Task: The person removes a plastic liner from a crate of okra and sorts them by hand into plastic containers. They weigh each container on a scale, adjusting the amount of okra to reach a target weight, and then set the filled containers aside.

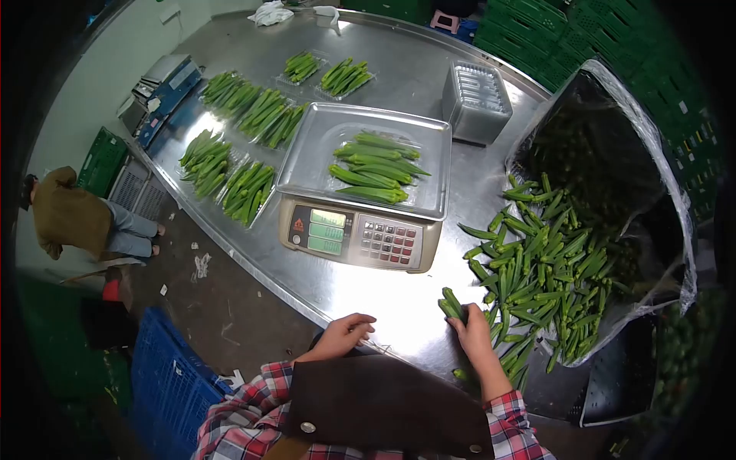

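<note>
My right hand (474,335) is closed round a few okra pods (451,303) at the edge of a loose okra heap (548,264). My left hand (349,335) holds nothing, its fingers loosely bent and apart, over the near table edge. In front of me stands a digital scale (360,236) with a metal pan (307,165). On the pan lies a row of okra (376,166), seemingly in a clear plastic tray. The heap spills from a large plastic-lined crate (682,207) tipped on its side at the right.
Several filled okra trays (249,192) sit left of the scale on the steel table (391,46). Behind it is a stack of clear trays (477,103). Green crates (529,38) are piled at the back. A blue crate (172,383) and another person (80,215) are at left.
</note>
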Demonstrator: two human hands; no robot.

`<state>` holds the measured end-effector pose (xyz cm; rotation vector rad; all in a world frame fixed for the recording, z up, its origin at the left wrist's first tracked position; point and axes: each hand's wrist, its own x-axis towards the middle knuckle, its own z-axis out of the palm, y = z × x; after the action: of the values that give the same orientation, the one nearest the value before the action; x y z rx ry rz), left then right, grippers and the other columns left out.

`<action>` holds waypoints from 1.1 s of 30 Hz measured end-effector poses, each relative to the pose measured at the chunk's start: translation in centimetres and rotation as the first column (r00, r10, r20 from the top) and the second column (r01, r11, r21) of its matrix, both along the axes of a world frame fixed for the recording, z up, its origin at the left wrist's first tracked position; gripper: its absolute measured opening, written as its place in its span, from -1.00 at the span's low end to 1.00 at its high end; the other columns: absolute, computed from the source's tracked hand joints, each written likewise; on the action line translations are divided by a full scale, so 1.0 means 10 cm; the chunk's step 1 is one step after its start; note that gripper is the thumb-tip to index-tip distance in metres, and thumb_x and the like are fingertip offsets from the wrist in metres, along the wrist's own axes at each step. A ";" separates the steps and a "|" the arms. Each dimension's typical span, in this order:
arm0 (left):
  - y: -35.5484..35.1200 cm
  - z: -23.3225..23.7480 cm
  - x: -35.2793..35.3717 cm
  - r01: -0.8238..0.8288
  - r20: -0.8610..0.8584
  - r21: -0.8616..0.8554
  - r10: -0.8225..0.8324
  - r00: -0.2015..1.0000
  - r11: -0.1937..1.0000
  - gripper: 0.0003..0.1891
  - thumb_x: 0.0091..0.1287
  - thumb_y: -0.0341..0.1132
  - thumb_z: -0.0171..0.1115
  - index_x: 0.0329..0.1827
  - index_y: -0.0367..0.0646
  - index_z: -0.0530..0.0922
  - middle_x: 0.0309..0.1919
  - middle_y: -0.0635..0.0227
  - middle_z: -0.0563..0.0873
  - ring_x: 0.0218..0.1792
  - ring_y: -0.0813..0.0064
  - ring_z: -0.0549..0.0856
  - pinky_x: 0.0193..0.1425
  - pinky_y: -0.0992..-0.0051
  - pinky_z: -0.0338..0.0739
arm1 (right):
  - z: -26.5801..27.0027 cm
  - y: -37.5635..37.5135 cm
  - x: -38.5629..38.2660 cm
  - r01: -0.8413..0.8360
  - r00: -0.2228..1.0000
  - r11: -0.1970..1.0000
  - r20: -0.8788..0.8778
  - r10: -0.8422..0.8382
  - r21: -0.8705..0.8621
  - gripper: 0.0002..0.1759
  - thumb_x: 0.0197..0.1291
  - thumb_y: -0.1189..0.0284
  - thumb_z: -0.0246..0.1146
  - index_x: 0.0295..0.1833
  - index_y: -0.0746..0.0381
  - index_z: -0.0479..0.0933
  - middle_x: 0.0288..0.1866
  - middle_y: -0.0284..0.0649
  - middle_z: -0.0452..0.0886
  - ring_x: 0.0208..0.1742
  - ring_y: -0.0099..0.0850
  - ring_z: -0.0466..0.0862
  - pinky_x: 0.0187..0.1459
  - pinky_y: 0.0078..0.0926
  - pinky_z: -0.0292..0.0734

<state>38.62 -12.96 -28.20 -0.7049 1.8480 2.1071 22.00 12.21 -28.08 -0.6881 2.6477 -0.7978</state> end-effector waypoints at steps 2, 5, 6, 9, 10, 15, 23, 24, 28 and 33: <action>-0.10 0.03 -0.15 0.141 0.009 -0.009 -0.141 0.990 0.990 -0.69 0.34 -0.27 0.05 0.07 -0.21 0.48 -0.21 0.32 0.64 -0.26 0.60 0.60 -0.23 0.61 0.50 | -0.10 0.01 0.13 0.068 0.989 0.997 -0.125 -0.072 -0.040 -0.64 -0.03 0.43 0.36 -0.21 0.40 0.39 -0.30 0.07 0.53 -0.25 -0.03 0.54 -0.18 -0.27 0.43; -0.38 -0.03 -0.31 0.335 -0.057 0.021 -0.334 0.941 0.942 -0.68 0.34 -0.24 0.03 0.09 -0.20 0.47 -0.21 0.30 0.64 -0.25 0.58 0.61 -0.20 0.58 0.50 | -0.24 0.02 0.31 0.238 0.967 0.970 -0.086 -0.241 -0.044 -0.67 -0.03 0.48 0.35 -0.20 0.39 0.40 -0.32 0.03 0.53 -0.26 -0.09 0.54 -0.18 -0.33 0.43; -0.50 -0.04 -0.35 0.403 -0.076 -0.023 -0.403 0.912 0.915 -0.66 0.34 -0.23 0.02 0.09 -0.20 0.47 -0.19 0.28 0.64 -0.24 0.56 0.61 -0.15 0.55 0.50 | -0.22 -0.02 0.36 0.315 0.948 0.948 -0.033 -0.316 -0.040 -0.70 -0.03 0.52 0.33 -0.20 0.37 0.40 -0.34 -0.01 0.53 -0.28 -0.13 0.54 -0.18 -0.36 0.43; -0.82 -0.14 -0.42 0.472 -0.125 -0.080 -0.478 0.869 0.878 -0.72 0.32 -0.28 0.07 0.03 -0.20 0.51 -0.24 0.33 0.64 -0.32 0.60 0.63 -0.26 0.59 0.54 | -0.23 -0.08 0.44 0.417 0.909 0.908 -0.028 -0.416 0.032 -0.72 -0.02 0.54 0.33 -0.21 0.35 0.40 -0.35 -0.04 0.53 -0.29 -0.17 0.53 -0.18 -0.37 0.43; -0.90 -0.13 -0.42 0.452 -0.125 -0.070 -0.457 0.881 0.889 -0.72 0.32 -0.28 0.08 0.02 -0.19 0.52 -0.26 0.33 0.65 -0.35 0.62 0.62 -0.30 0.61 0.54 | -0.21 -0.10 0.48 0.429 0.903 0.901 -0.047 -0.427 0.065 -0.72 -0.02 0.54 0.32 -0.20 0.35 0.40 -0.34 -0.06 0.53 -0.30 -0.18 0.53 -0.19 -0.37 0.43; -1.48 0.45 -0.64 0.261 -0.135 -0.107 -0.274 0.952 0.960 -0.78 0.33 -0.28 0.08 -0.09 -0.22 0.55 -0.36 0.42 0.63 -0.45 0.70 0.54 -0.41 0.65 0.49 | 0.18 -0.42 0.35 0.381 0.837 0.925 -0.420 -0.351 -0.014 -0.75 0.00 0.55 0.30 -0.21 0.34 0.42 -0.32 -0.12 0.51 -0.36 -0.24 0.53 -0.24 -0.41 0.44; -2.32 0.71 -1.76 -0.079 -0.226 -0.878 -0.264 0.938 0.471 -0.72 0.19 -0.29 0.20 -0.17 -0.37 0.53 -0.56 0.14 0.62 -0.49 0.34 0.68 -0.42 0.42 0.54 | 0.67 -1.77 -0.93 0.372 0.921 0.881 -0.003 -0.390 -0.291 -0.56 0.12 0.37 0.15 0.07 0.39 0.41 -0.20 0.04 0.58 -0.31 -0.14 0.61 -0.20 -0.33 0.50; -2.31 0.70 -1.85 0.034 -0.137 -0.789 -0.230 0.963 0.613 -0.71 0.18 -0.31 0.19 -0.15 -0.38 0.52 -0.56 0.14 0.63 -0.51 0.36 0.68 -0.45 0.43 0.54 | 0.57 -1.86 -1.09 0.382 0.924 0.907 0.043 -0.381 -0.179 -0.54 0.09 0.32 0.16 0.04 0.42 0.42 -0.27 0.08 0.60 -0.23 -0.04 0.61 -0.13 -0.30 0.48; -2.25 0.57 -2.00 0.102 -0.057 -0.484 -0.148 0.987 0.869 -0.68 0.15 -0.37 0.16 -0.08 -0.41 0.48 -0.56 0.15 0.64 -0.65 0.43 0.65 -0.58 0.47 0.53 | 0.37 -1.95 -1.33 0.188 0.982 0.973 0.030 -0.186 -0.131 -0.72 0.15 0.44 0.15 -0.10 0.43 0.39 -0.51 -0.19 0.57 -0.57 -0.48 0.56 -0.51 -0.51 0.45; -2.18 0.54 -1.68 -0.211 -0.358 -0.291 0.099 0.929 0.933 -0.61 0.18 -0.39 0.13 0.04 -0.44 0.41 -0.51 0.22 0.60 -0.62 0.53 0.60 -0.57 0.53 0.52 | 0.70 -2.02 -1.05 0.330 0.904 0.816 0.407 -0.128 -0.475 -0.85 0.24 0.53 0.05 -0.10 0.34 0.34 -0.49 -0.25 0.51 -0.55 -0.49 0.55 -0.52 -0.58 0.46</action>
<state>21.82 -34.73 -22.77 -0.6047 2.4438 2.1509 11.52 -7.96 -21.10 -0.2822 2.1934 -1.6069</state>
